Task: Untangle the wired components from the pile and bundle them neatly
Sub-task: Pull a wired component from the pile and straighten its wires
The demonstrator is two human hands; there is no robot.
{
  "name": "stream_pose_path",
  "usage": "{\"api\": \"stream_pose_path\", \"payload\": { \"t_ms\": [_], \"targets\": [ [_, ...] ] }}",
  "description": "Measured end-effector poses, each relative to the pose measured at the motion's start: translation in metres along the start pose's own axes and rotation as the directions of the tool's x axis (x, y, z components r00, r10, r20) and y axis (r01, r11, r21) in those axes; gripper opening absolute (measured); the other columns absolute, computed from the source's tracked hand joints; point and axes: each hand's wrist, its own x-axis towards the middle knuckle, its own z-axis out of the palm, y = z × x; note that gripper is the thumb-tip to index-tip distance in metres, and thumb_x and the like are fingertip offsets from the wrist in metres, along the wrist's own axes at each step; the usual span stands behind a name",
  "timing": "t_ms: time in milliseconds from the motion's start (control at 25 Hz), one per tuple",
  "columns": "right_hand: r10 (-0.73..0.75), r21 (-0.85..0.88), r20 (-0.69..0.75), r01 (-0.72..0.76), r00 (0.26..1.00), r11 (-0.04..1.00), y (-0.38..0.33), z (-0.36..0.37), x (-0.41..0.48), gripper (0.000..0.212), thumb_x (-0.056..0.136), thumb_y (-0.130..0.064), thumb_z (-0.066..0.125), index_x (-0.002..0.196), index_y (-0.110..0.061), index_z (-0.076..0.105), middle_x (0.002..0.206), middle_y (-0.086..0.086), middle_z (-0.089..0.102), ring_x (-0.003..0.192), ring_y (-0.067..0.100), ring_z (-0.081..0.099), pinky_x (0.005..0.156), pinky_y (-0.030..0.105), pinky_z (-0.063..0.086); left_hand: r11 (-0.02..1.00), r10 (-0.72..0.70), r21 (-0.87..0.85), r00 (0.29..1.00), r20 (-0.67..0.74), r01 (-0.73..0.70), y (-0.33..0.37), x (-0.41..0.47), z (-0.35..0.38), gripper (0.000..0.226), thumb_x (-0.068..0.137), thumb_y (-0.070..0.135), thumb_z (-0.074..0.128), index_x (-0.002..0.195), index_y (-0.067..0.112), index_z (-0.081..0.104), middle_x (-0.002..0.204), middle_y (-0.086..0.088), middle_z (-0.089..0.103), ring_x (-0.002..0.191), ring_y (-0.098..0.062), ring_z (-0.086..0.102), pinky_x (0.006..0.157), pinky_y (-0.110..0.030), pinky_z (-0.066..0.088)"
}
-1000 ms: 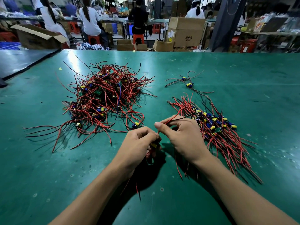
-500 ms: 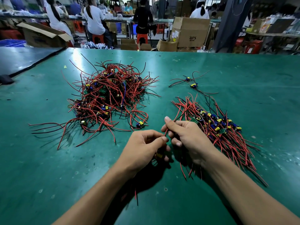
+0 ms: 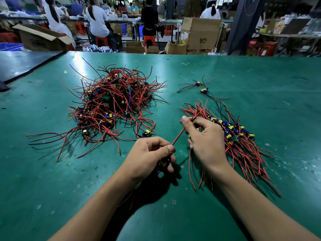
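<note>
A tangled pile (image 3: 114,105) of small yellow-and-blue components with red and black wires lies on the green table, left of centre. A tidier bundle (image 3: 243,141) with wires laid parallel lies at the right. My left hand (image 3: 149,155) is closed around one wired component, its body partly hidden under the fingers. A red and black wire pair (image 3: 178,137) runs taut from it up to my right hand (image 3: 203,136), which pinches the wires between thumb and fingers just beside the bundle. More wires hang below my right hand.
Two loose components (image 3: 202,87) lie beyond the bundle. The green table (image 3: 260,80) stretches far and right; a dark mat (image 3: 20,63) sits at the far left. Cardboard boxes (image 3: 199,33) and several seated people are behind the table.
My right hand has slid up and to the right along the wires, away from my left hand, drawing the red and black pair straight between them.
</note>
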Motion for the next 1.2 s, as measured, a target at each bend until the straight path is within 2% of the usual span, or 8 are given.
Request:
{"api": "stream_pose_path", "payload": {
  "t_ms": [120, 280, 520, 600, 720, 880, 1000, 1200],
  "targets": [
    [-0.026, -0.001, -0.105, 0.026, 0.994, 1.0, 0.002, -0.001, 0.002, 0.044, 0.096, -0.041, 0.065, 0.071, -0.004, 0.061, 0.048, -0.008, 0.039, 0.048, 0.019, 0.038, 0.051, 0.05, 0.046, 1.0, -0.006, 0.006, 0.999, 0.039, 0.006, 0.002, -0.001, 0.0, 0.01, 0.091, 0.002, 0.06, 0.083, -0.004, 0.061, 0.066, -0.016, 0.065, 0.045, -0.022, 0.057, 0.049, -0.023, 0.048],
    [0.158, 0.254, -0.053, -0.139, 0.986, 0.957, -0.003, 0.004, 0.002, 0.04, 0.099, -0.039, 0.06, 0.072, -0.011, 0.069, 0.053, -0.007, 0.048, 0.038, 0.011, 0.036, 0.038, 0.025, 0.031, 1.0, -0.016, 0.001, 0.999, 0.049, 0.016, 0.0, -0.001, -0.003, 0.009, 0.091, 0.002, 0.06, 0.084, -0.004, 0.061, 0.067, -0.016, 0.066, 0.044, -0.021, 0.057, 0.047, -0.021, 0.045],
    [0.476, 0.687, 0.325, -0.55, 0.817, 0.475, -0.011, -0.001, 0.009, 0.037, 0.103, -0.026, 0.05, 0.075, -0.005, 0.062, 0.057, -0.002, 0.042, 0.03, 0.003, 0.024, 0.034, 0.016, 0.02, 0.999, -0.001, 0.04, 0.999, 0.039, -0.001, -0.003, 0.001, -0.008, 0.01, 0.091, 0.004, 0.061, 0.085, -0.003, 0.062, 0.068, -0.016, 0.067, 0.046, -0.022, 0.058, 0.046, -0.02, 0.043],
    [0.43, 0.643, 0.266, -0.492, 0.862, 0.587, -0.008, -0.001, 0.009, 0.035, 0.103, -0.024, 0.052, 0.077, -0.004, 0.065, 0.058, -0.002, 0.041, 0.032, 0.004, 0.025, 0.036, 0.017, 0.021, 0.999, -0.002, 0.049, 0.999, 0.038, 0.0, -0.004, 0.002, -0.009, 0.01, 0.091, 0.005, 0.062, 0.085, -0.003, 0.062, 0.068, -0.015, 0.067, 0.046, -0.022, 0.058, 0.045, -0.02, 0.042],
    [0.127, 0.221, -0.002, -0.123, 0.992, 0.967, 0.001, -0.002, 0.005, 0.028, 0.1, -0.028, 0.06, 0.082, -0.01, 0.073, 0.055, 0.002, 0.047, 0.042, 0.012, 0.037, 0.043, 0.029, 0.034, 0.998, -0.018, 0.055, 0.998, 0.06, 0.014, -0.004, 0.001, -0.01, 0.01, 0.091, 0.007, 0.063, 0.084, 0.0, 0.063, 0.068, -0.015, 0.067, 0.046, -0.022, 0.058, 0.044, -0.02, 0.043],
    [-0.166, -0.142, -0.168, 0.143, 0.972, 0.98, 0.009, -0.004, 0.003, 0.027, 0.095, -0.031, 0.067, 0.083, -0.007, 0.075, 0.073, 0.006, 0.068, 0.066, 0.024, 0.061, 0.066, 0.051, 0.054, 0.998, -0.031, 0.062, 0.996, 0.078, 0.026, -0.003, -0.001, -0.011, 0.01, 0.09, 0.009, 0.064, 0.085, 0.0, 0.064, 0.069, -0.015, 0.068, 0.047, -0.023, 0.059, 0.044, -0.021, 0.044],
    [0.077, 0.081, -0.066, -0.072, 0.995, 0.994, 0.007, 0.0, 0.002, 0.03, 0.098, -0.032, 0.064, 0.081, -0.009, 0.073, 0.057, 0.004, 0.055, 0.042, 0.023, 0.043, 0.045, 0.035, 0.042, 0.997, -0.056, 0.062, 0.996, 0.075, 0.052, -0.002, -0.002, -0.011, 0.01, 0.09, 0.008, 0.064, 0.085, 0.0, 0.064, 0.07, -0.014, 0.068, 0.047, -0.022, 0.06, 0.044, -0.022, 0.044],
    [0.444, 0.543, 0.248, -0.504, 0.861, 0.672, -0.005, -0.001, 0.008, 0.032, 0.084, -0.037, 0.075, 0.09, -0.006, 0.069, 0.062, -0.004, 0.045, 0.036, 0.005, 0.029, 0.036, 0.017, 0.025, 0.992, -0.125, 0.004, 0.992, 0.01, 0.125, 0.002, 0.0, -0.009, 0.01, 0.091, 0.009, 0.062, 0.089, -0.001, 0.066, 0.074, -0.015, 0.07, 0.052, -0.024, 0.064, 0.053, -0.026, 0.049]
  ]
}}
